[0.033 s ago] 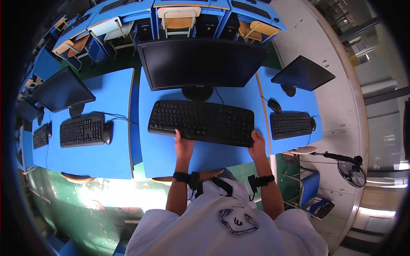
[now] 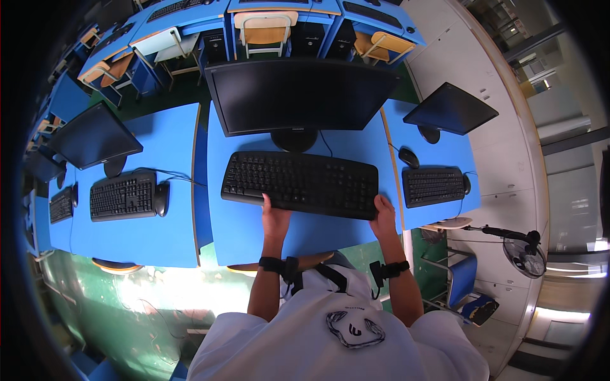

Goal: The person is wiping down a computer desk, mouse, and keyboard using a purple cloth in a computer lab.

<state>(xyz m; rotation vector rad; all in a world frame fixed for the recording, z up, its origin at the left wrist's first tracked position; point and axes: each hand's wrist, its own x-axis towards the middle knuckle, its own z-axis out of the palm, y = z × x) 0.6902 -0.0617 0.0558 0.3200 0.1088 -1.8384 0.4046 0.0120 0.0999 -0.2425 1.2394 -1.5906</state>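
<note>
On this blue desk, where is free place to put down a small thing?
Bare desk lies between the hands, left hand and right hand, in front of the keyboard. Another strip runs left of the keyboard. Behind it, the monitor stand crowds the space.

A dark monitor (image 2: 298,95) stands on the blue desk (image 2: 241,228), a black mouse (image 2: 408,157) to its right.

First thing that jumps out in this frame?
The big dark monitor at top centre, with the black keyboard on the blue desk right below it. The left hand and right hand grip the keyboard's near edge, each wrist wearing a black strap. More dark monitors and keyboards sit on the blue desks either side.
</note>
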